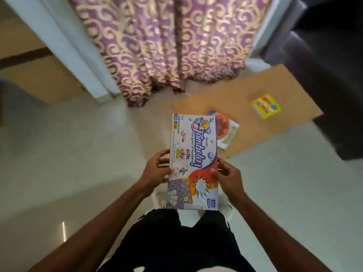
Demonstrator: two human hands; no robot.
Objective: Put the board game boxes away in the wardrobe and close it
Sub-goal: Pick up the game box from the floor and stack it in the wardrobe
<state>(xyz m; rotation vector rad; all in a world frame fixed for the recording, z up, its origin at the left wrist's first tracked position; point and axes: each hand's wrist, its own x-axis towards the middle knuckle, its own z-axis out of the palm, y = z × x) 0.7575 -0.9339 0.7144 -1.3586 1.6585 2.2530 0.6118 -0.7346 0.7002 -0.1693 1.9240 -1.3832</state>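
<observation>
Box [193,161] long axis points away from us; left hand [157,170] and right hand [225,174] grip its long edges.

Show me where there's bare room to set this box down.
The brown mat is bare between the yellow box and the orange box, and toward the curtain. Its near-left corner is crowded by the orange box. Pale floor left of the Tambola box is bare too.

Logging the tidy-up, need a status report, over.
Left hand and right hand grip Tambola box by its sides. Orange box, yellow box lie on cardboard sheet. Wardrobe not in view.
</observation>
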